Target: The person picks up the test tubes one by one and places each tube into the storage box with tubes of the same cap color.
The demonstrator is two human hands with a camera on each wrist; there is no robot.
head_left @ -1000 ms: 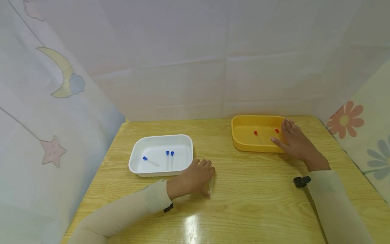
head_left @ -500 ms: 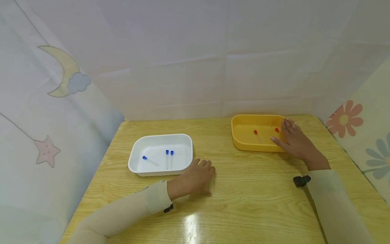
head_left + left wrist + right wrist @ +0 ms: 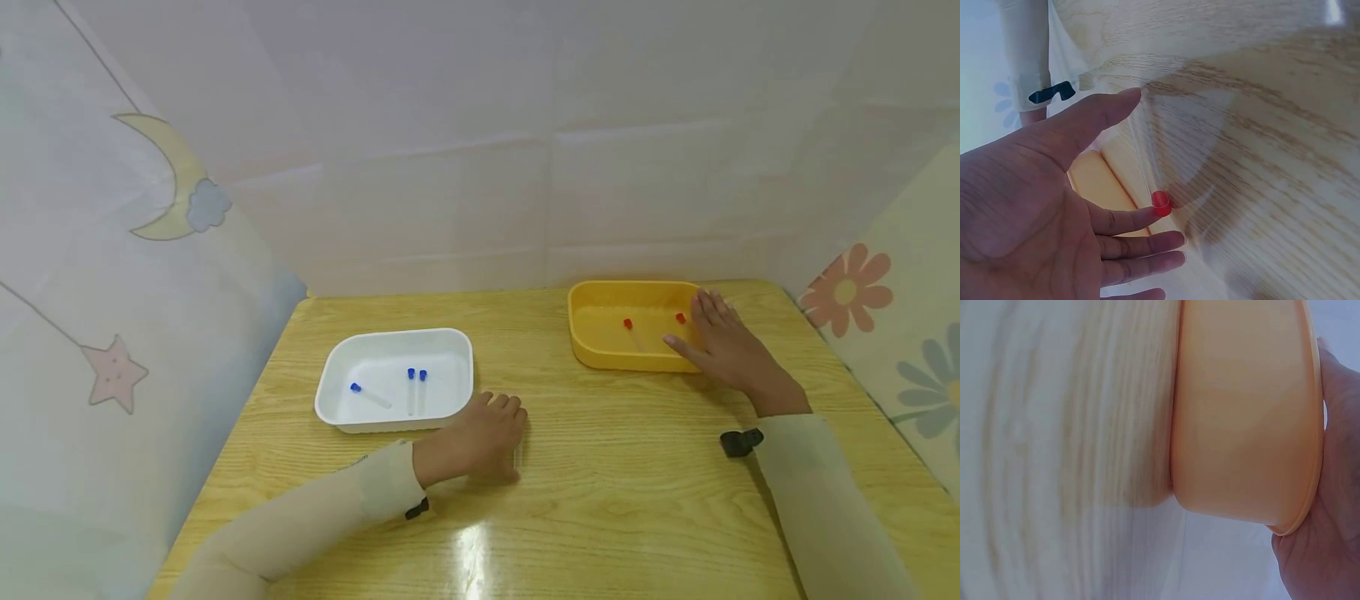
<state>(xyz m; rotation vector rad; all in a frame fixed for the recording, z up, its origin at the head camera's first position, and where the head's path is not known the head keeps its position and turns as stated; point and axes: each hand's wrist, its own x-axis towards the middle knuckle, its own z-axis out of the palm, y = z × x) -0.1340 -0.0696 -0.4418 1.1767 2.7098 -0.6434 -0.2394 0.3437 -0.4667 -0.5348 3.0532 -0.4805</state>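
My left hand is low over the table beside the white tray. It pinches a clear test tube lengthwise: in the left wrist view the thumb tip meets the tube's bare end and the index fingertip touches its red cap. The other fingers of that hand are extended. At the far right, my right hand rests on the right end of the yellow tray, its fingers straight and thumb spread over the rim. In the right wrist view the palm lies along the tray's rim.
Inside the white tray lie several clear tubes with blue caps. The yellow tray holds red-capped tubes, one partly hidden by the right hand. A pale curtain stands behind the wooden table.
My left thumb has drawn in slightly to the near end of the test tube. The right hand stays on the yellow tray.
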